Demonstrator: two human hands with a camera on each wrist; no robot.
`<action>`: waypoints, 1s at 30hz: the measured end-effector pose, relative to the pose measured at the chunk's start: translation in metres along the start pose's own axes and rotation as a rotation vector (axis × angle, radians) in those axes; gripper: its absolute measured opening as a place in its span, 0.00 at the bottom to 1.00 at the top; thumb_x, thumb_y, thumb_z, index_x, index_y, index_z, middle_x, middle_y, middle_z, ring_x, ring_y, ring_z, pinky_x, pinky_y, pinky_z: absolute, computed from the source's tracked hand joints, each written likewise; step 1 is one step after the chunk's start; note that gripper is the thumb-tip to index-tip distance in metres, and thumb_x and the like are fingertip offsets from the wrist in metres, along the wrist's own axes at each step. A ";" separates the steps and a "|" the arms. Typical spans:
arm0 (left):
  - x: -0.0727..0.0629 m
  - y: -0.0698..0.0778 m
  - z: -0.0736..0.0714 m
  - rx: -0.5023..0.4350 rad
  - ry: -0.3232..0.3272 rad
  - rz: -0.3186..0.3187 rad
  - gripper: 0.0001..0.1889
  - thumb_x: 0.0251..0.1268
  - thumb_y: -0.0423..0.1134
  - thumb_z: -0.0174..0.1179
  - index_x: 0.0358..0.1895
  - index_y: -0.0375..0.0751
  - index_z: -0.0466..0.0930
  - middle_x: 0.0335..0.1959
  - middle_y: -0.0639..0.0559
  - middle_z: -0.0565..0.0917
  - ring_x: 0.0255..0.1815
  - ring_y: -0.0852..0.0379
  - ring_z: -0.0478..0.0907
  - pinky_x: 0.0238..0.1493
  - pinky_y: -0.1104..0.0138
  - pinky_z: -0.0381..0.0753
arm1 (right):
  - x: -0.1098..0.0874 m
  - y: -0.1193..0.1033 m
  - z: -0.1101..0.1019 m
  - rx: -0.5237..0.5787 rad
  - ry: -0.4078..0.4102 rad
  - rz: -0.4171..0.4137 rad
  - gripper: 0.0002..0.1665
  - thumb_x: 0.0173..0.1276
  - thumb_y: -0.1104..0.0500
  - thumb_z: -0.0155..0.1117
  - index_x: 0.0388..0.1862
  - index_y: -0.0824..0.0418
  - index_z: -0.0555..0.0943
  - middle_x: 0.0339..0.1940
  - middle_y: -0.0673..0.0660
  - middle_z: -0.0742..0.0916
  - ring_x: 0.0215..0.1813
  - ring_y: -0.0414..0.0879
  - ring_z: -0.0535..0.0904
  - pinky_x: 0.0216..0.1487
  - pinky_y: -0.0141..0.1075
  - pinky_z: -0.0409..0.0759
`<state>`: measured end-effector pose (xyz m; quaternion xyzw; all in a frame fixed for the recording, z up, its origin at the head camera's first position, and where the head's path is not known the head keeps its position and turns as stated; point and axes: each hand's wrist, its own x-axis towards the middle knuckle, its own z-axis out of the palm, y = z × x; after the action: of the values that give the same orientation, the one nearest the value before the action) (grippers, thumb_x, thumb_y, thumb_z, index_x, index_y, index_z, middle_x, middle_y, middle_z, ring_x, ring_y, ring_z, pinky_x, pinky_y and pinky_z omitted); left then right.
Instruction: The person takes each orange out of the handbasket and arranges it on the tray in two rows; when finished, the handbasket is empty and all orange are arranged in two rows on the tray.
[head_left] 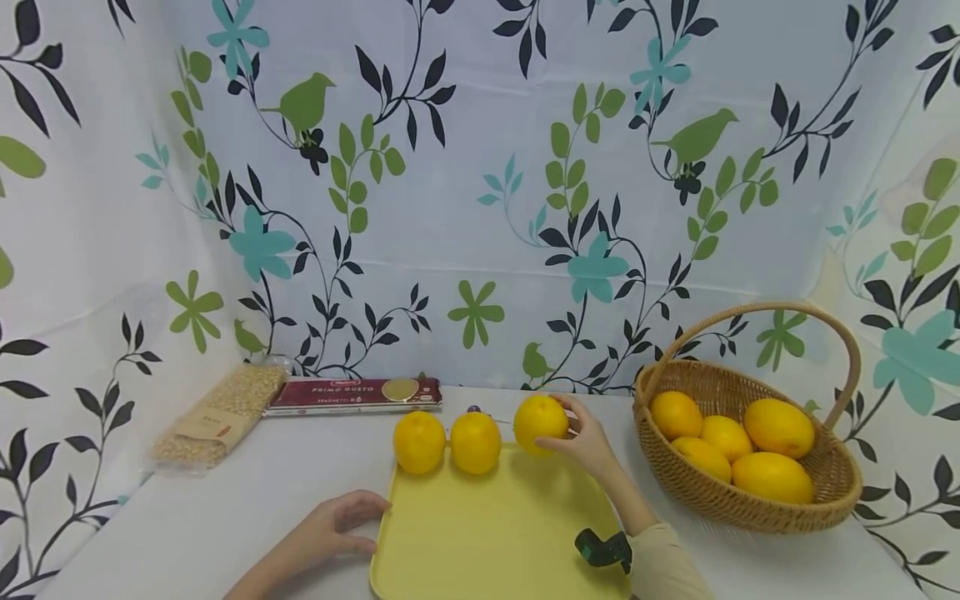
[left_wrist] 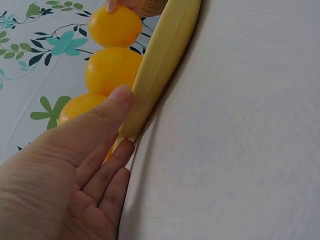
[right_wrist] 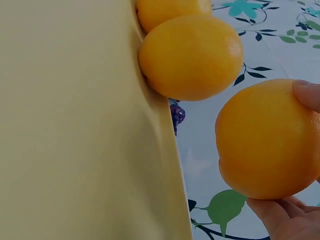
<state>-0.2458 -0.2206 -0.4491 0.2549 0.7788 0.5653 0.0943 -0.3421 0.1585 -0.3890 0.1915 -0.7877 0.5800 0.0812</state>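
My right hand (head_left: 588, 437) pinches a round orange (head_left: 540, 423) between thumb and fingers, above the far right edge of a yellow tray (head_left: 480, 533). In the right wrist view the held orange (right_wrist: 270, 140) is apart from the tray's rim (right_wrist: 175, 165). Two more oranges, a left one (head_left: 418, 442) and a middle one (head_left: 476, 442), sit side by side along the tray's far edge. My left hand (head_left: 330, 533) rests at the tray's left side, its thumb and fingertips touching the rim, as the left wrist view also shows on the tray's outer side (left_wrist: 162, 60).
A wicker basket (head_left: 750, 517) with a tall handle holds several yellow-orange fruits on the right. At the back left lie a red spaghetti pack (head_left: 352, 397) and a clear bag of pale grains (head_left: 221, 408). A patterned cloth (head_left: 465, 208) hangs behind the table.
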 end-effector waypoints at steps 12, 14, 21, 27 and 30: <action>0.002 0.004 0.002 0.015 0.020 -0.071 0.26 0.51 0.40 0.65 0.53 0.32 0.70 0.52 0.41 0.74 0.53 0.61 0.71 0.53 0.73 0.70 | 0.005 0.016 0.007 -0.017 -0.002 0.010 0.41 0.43 0.63 0.75 0.59 0.60 0.70 0.53 0.57 0.75 0.49 0.52 0.74 0.52 0.43 0.74; 0.002 0.005 0.002 0.013 0.022 -0.079 0.26 0.51 0.41 0.65 0.53 0.32 0.70 0.52 0.41 0.74 0.54 0.58 0.70 0.53 0.72 0.70 | 0.006 0.020 0.008 -0.013 -0.012 0.022 0.42 0.42 0.63 0.76 0.59 0.59 0.70 0.52 0.56 0.75 0.49 0.51 0.74 0.52 0.42 0.74; 0.003 0.005 0.003 0.016 0.025 -0.082 0.26 0.51 0.40 0.65 0.53 0.32 0.70 0.52 0.40 0.74 0.55 0.51 0.70 0.55 0.65 0.70 | 0.005 0.028 0.011 -0.036 -0.032 0.046 0.42 0.41 0.61 0.76 0.59 0.60 0.70 0.53 0.57 0.75 0.50 0.53 0.74 0.53 0.45 0.73; 0.004 0.005 0.003 0.013 0.024 -0.102 0.27 0.50 0.42 0.65 0.53 0.33 0.70 0.53 0.41 0.74 0.52 0.67 0.70 0.51 0.77 0.69 | 0.001 0.030 0.009 -0.080 -0.033 0.000 0.40 0.43 0.55 0.75 0.57 0.59 0.71 0.50 0.57 0.75 0.48 0.53 0.75 0.50 0.47 0.74; 0.002 0.003 0.002 0.012 0.025 -0.096 0.27 0.50 0.41 0.65 0.53 0.33 0.70 0.53 0.41 0.74 0.51 0.69 0.70 0.51 0.79 0.69 | -0.002 0.018 0.011 -0.089 -0.045 0.037 0.39 0.45 0.59 0.74 0.57 0.63 0.70 0.50 0.60 0.75 0.48 0.55 0.74 0.51 0.49 0.73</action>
<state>-0.2459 -0.2172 -0.4465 0.2107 0.7946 0.5586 0.1102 -0.3464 0.1527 -0.4088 0.1860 -0.8179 0.5411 0.0610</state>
